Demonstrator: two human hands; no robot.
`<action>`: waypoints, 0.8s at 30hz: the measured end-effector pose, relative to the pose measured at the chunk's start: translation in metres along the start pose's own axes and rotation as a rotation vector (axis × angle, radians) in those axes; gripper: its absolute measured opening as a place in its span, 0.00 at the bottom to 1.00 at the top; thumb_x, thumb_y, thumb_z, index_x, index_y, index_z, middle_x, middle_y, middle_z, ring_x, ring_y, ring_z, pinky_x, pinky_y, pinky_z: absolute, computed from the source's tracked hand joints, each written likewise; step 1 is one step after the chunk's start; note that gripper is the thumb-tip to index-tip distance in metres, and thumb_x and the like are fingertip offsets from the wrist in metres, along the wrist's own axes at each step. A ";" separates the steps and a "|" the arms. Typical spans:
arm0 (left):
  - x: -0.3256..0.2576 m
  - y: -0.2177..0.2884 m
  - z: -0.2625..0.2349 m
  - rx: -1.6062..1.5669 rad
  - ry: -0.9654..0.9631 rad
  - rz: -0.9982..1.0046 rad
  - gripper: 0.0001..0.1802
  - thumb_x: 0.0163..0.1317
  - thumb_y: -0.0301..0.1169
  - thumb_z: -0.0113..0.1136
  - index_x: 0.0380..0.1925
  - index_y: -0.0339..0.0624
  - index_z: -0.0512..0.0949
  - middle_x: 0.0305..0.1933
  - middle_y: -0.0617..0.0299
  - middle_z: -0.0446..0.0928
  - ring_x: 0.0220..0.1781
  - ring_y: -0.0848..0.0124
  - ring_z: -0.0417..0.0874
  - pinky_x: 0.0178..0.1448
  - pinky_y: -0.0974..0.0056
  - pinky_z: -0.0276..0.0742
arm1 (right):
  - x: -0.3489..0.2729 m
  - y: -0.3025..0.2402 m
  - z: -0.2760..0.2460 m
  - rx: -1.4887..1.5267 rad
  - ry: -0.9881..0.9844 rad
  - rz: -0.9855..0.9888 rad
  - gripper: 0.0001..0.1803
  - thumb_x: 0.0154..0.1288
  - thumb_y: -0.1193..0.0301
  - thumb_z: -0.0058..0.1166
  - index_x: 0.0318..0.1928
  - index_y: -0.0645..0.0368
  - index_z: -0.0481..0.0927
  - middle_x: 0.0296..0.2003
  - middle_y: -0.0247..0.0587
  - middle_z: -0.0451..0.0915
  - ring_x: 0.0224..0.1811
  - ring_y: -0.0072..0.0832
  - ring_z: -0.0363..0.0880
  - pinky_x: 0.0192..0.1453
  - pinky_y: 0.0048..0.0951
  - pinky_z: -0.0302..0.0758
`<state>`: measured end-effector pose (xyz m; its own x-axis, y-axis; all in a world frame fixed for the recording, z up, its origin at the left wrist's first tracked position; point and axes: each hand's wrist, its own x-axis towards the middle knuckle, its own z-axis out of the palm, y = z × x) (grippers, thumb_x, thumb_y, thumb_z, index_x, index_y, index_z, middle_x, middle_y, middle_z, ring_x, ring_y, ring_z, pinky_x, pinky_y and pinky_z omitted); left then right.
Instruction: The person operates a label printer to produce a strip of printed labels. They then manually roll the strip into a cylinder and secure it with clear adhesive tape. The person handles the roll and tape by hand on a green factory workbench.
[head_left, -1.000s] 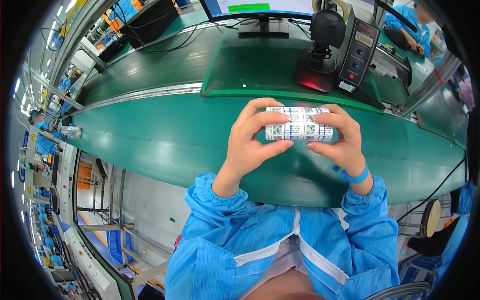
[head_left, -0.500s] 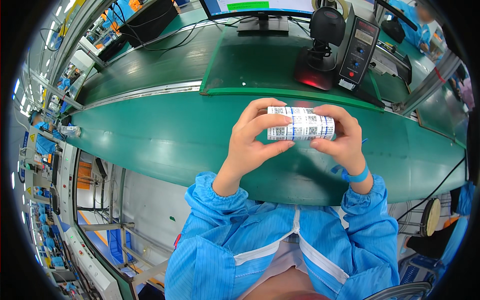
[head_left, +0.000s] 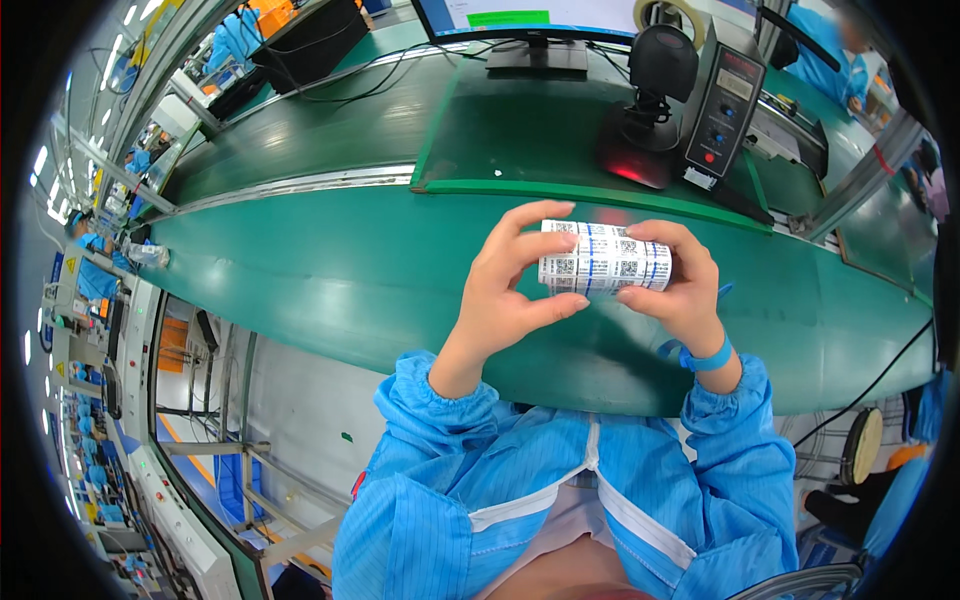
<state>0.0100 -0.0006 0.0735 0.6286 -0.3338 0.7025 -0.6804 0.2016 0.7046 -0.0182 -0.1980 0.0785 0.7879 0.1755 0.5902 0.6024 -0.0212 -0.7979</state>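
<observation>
A white roll of printed code labels (head_left: 604, 262) is held sideways above the green bench (head_left: 330, 290). My left hand (head_left: 505, 290) grips its left end between thumb and fingers. On the roll's right end my right hand (head_left: 680, 285) holds on, with a blue band on that wrist. Both forearms wear blue sleeves and come up from the lower edge.
Behind the roll on a dark green mat (head_left: 520, 130) stand a black scanner on a stand (head_left: 655, 80), a grey meter box (head_left: 725, 105) and a monitor (head_left: 530, 25). A person in blue (head_left: 830, 55) works at the far right. More benches run along the left.
The roll and both hands have shifted slightly; the fingers have adjusted their hold on the roll's ends.
</observation>
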 end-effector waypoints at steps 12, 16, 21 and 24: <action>-0.047 0.064 -0.032 0.280 0.292 -0.132 0.22 0.36 0.21 0.68 0.37 0.42 0.77 0.47 0.55 0.71 0.45 0.64 0.76 0.45 0.64 0.76 | 0.022 0.010 0.053 0.186 -0.326 -0.168 0.30 0.41 0.75 0.68 0.48 0.61 0.71 0.40 0.42 0.77 0.41 0.26 0.77 0.45 0.27 0.74; -0.074 0.092 -0.039 0.359 0.441 -0.138 0.23 0.36 0.21 0.68 0.38 0.42 0.77 0.47 0.53 0.70 0.46 0.64 0.76 0.45 0.64 0.77 | 0.028 0.007 0.089 0.384 -0.467 -0.078 0.29 0.42 0.78 0.66 0.48 0.60 0.70 0.41 0.42 0.76 0.41 0.26 0.77 0.46 0.27 0.74; -0.098 0.115 -0.046 0.648 0.477 0.008 0.22 0.37 0.20 0.67 0.38 0.44 0.78 0.48 0.53 0.70 0.44 0.62 0.78 0.43 0.64 0.78 | 0.033 -0.004 0.125 0.623 -0.577 0.097 0.28 0.44 0.80 0.64 0.48 0.60 0.69 0.41 0.41 0.76 0.42 0.26 0.77 0.46 0.26 0.74; -0.108 0.121 -0.051 0.751 0.486 -0.036 0.22 0.38 0.21 0.67 0.38 0.45 0.78 0.48 0.53 0.70 0.42 0.62 0.78 0.42 0.64 0.78 | 0.034 -0.004 0.134 0.631 -0.644 0.117 0.28 0.45 0.79 0.64 0.49 0.60 0.68 0.40 0.42 0.77 0.42 0.26 0.77 0.47 0.26 0.74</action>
<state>-0.1213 0.1067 0.0881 0.6285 0.1332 0.7663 -0.6169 -0.5148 0.5954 -0.0111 -0.0601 0.0853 0.5016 0.7263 0.4701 0.1920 0.4364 -0.8790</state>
